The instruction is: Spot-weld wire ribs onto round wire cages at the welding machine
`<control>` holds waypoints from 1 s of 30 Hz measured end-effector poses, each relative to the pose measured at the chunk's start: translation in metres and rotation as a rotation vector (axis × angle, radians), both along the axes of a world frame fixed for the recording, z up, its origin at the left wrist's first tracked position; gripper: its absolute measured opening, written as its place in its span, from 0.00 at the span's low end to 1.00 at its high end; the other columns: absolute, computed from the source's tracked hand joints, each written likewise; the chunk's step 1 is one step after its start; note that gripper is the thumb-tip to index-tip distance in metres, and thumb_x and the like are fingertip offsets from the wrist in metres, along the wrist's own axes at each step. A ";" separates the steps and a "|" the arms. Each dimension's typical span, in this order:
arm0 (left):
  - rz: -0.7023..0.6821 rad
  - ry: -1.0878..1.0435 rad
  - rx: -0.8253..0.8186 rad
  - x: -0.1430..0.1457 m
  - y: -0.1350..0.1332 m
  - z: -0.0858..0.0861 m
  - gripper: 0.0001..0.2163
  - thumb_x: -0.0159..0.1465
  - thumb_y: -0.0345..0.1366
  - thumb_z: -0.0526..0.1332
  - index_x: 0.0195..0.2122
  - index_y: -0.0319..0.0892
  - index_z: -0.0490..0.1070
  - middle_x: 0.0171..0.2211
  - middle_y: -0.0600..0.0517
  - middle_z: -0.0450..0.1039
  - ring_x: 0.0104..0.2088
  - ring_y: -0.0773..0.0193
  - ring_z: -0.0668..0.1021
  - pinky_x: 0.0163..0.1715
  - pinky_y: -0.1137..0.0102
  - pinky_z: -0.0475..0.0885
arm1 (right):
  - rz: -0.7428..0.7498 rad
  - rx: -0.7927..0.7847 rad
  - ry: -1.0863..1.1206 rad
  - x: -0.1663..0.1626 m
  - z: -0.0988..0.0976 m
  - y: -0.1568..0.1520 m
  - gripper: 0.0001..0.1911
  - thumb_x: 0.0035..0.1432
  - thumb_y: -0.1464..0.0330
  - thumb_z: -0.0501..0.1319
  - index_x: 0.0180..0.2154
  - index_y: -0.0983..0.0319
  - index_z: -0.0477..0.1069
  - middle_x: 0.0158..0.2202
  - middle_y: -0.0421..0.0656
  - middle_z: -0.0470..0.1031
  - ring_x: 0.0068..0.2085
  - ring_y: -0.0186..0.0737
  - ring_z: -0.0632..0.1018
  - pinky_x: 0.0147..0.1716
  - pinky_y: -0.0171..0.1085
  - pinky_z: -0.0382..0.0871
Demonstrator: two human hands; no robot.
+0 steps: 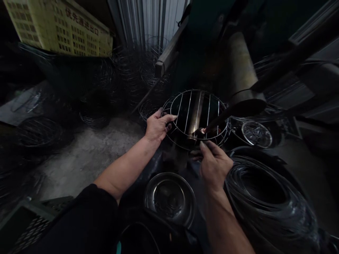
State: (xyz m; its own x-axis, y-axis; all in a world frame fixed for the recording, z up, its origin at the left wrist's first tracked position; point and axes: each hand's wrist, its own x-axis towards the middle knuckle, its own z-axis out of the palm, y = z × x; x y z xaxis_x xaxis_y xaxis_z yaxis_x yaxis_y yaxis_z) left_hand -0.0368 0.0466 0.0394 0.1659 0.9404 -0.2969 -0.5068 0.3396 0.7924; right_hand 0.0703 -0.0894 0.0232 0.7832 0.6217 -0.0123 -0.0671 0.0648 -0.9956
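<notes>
A round wire rack (197, 116) with parallel bars sits over a metal post at a spot-welding machine. My left hand (158, 125) grips the rack's left rim, thumb over the outer ring. My right hand (213, 162) pinches the rack's near edge, just below a glowing orange point where the dark upper electrode arm (238, 107) meets the wire. Both forearms reach in from the bottom of the view.
A big stack of dark wire rings (267, 197) lies at the right. A shiny metal bowl (169, 197) sits below my hands. Piles of wire racks (127, 74) crowd the back and left floor. A yellow crate (60, 26) stands upper left.
</notes>
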 end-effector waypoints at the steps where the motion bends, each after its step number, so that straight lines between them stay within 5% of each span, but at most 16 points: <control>1: -0.001 -0.001 -0.003 0.000 0.000 0.000 0.20 0.38 0.28 0.73 0.32 0.41 0.69 0.28 0.58 0.70 0.29 0.71 0.73 0.29 0.73 0.64 | -0.006 0.013 0.008 0.000 -0.002 0.000 0.14 0.46 0.62 0.72 0.33 0.65 0.78 0.21 0.39 0.75 0.19 0.37 0.77 0.15 0.31 0.69; 12: -0.033 0.003 0.000 0.001 0.010 -0.002 0.18 0.38 0.29 0.73 0.30 0.40 0.68 0.24 0.58 0.70 0.27 0.71 0.72 0.28 0.72 0.64 | -0.043 0.126 0.021 -0.004 -0.010 0.005 0.13 0.46 0.64 0.72 0.32 0.64 0.76 0.21 0.37 0.76 0.18 0.37 0.77 0.16 0.33 0.72; 30: -0.033 0.022 -0.063 0.007 0.024 -0.004 0.15 0.36 0.28 0.70 0.24 0.39 0.67 0.21 0.55 0.72 0.24 0.71 0.71 0.25 0.73 0.64 | -0.039 0.082 0.047 0.001 -0.004 0.014 0.14 0.45 0.63 0.72 0.33 0.64 0.76 0.20 0.37 0.75 0.18 0.38 0.77 0.15 0.32 0.70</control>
State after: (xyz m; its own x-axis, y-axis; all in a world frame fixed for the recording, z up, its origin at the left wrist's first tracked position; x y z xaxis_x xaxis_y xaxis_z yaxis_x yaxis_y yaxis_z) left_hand -0.0303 0.0708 0.0351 0.1891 0.9139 -0.3593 -0.4777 0.4053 0.7795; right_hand 0.0712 -0.0755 0.0196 0.8063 0.5915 0.0000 -0.1097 0.1496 -0.9826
